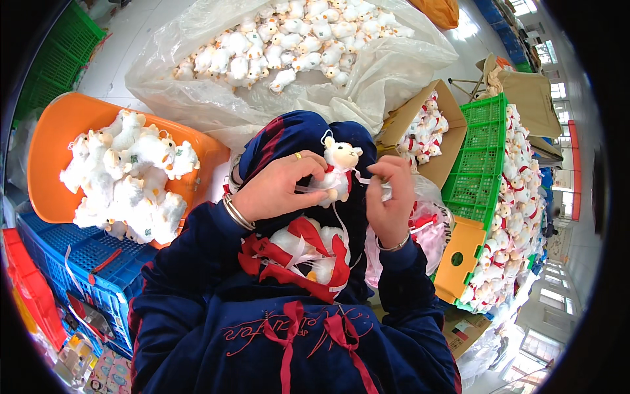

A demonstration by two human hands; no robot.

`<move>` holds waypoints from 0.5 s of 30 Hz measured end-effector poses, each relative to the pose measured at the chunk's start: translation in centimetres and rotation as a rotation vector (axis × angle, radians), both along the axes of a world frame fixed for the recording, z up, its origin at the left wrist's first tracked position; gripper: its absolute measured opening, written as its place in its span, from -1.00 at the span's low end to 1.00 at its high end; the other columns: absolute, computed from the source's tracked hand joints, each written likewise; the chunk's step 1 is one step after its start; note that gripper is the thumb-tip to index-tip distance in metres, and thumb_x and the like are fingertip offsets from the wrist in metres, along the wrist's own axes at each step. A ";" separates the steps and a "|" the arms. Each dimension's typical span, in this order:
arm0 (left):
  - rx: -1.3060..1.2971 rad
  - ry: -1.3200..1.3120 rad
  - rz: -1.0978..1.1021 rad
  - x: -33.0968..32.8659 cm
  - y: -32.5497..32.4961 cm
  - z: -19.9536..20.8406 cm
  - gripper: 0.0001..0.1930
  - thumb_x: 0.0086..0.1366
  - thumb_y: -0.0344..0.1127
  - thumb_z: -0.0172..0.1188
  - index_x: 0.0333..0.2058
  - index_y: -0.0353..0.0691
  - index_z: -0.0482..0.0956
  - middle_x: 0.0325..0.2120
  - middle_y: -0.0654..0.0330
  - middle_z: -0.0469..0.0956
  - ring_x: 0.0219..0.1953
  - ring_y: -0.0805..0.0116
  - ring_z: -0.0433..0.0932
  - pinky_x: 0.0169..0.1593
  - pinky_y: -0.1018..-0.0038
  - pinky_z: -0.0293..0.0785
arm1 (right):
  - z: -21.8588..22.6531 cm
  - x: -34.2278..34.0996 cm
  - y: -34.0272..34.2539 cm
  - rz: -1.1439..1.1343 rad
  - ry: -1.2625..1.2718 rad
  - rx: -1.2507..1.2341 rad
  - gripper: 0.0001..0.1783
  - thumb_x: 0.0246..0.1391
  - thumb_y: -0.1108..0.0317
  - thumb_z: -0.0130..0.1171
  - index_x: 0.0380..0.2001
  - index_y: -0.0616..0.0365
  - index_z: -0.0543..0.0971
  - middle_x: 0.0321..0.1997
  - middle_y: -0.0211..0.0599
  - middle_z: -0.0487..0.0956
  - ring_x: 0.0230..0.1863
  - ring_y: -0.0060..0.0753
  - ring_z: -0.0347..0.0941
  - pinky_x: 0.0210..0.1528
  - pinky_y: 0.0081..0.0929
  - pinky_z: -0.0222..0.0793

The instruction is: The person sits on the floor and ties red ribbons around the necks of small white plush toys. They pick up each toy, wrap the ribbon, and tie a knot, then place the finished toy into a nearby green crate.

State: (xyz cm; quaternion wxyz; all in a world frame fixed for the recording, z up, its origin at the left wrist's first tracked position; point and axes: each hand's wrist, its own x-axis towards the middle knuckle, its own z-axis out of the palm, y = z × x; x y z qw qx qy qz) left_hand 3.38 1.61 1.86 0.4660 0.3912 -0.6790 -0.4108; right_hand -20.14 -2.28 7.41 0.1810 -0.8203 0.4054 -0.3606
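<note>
A small white plush animal toy (342,155) with a loop of string on its head sits upright over my lap, something red around its neck. My left hand (282,187), ring on a finger, grips the toy's side with its fingers and thumb. A thin pale ribbon (361,178) runs from the toy's neck to my right hand (392,200), whose thumb and fingertips are pinched on its end. Below the toy, red fabric pieces (308,233) with white ribbons lie in my lap, with more white plush partly hidden under them.
At left, an orange tub (52,157) of white toys stands by a blue crate (108,262). Ahead spreads a clear plastic sheet (407,62) heaped with toys. A cardboard box (453,125) and a green crate (479,157) at right hold toys with red neckpieces.
</note>
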 end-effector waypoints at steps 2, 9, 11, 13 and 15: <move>-0.004 -0.017 -0.019 -0.3 -0.2 -0.5 -0.84 0.25 -0.43 0.38 -0.25 -0.27 0.57 -0.13 0.10 0.57 -0.11 0.15 0.60 -0.01 0.39 0.54 | 0.6 0.7 0.9 0.107 -0.005 0.249 -0.74 0.07 0.57 0.27 -0.13 0.21 0.59 -0.18 -0.17 0.54 -0.27 -0.28 0.52 -0.19 -0.42 0.47; -0.023 -0.016 -0.013 -1.0 -0.8 -0.6 -0.86 0.23 -0.50 0.37 -0.28 -0.25 0.57 -0.17 0.12 0.52 -0.15 0.16 0.57 -0.07 0.39 0.52 | -1.1 1.3 0.5 0.067 -0.046 0.466 -0.76 0.10 0.44 0.44 -0.19 0.24 0.61 -0.28 -0.31 0.53 -0.40 -0.49 0.49 -0.31 -0.55 0.44; -0.036 0.000 -0.004 -1.2 -0.9 -0.6 -0.87 0.25 -0.49 0.37 -0.28 -0.26 0.57 -0.17 0.14 0.52 -0.17 0.20 0.57 -0.09 0.41 0.51 | -1.4 1.1 0.3 0.044 -0.081 0.532 -0.79 0.12 0.45 0.42 -0.21 0.25 0.62 -0.31 -0.33 0.53 -0.41 -0.53 0.50 -0.32 -0.58 0.44; 0.000 0.023 0.010 -1.5 -0.9 -0.5 -0.88 0.27 -0.48 0.36 -0.28 -0.26 0.57 -0.18 0.15 0.51 -0.18 0.25 0.56 -0.12 0.43 0.50 | -1.6 0.9 0.0 0.040 -0.094 0.563 -0.82 0.15 0.46 0.41 -0.22 0.25 0.62 -0.34 -0.35 0.53 -0.40 -0.56 0.50 -0.32 -0.59 0.44; 0.086 0.053 0.028 -1.8 -0.8 -0.4 -0.89 0.29 -0.47 0.35 -0.28 -0.26 0.58 -0.19 0.17 0.50 -0.19 0.30 0.56 -0.14 0.45 0.49 | -2.0 0.6 -0.1 0.047 -0.106 0.591 -0.84 0.17 0.46 0.39 -0.22 0.25 0.62 -0.35 -0.36 0.54 -0.39 -0.58 0.52 -0.31 -0.60 0.44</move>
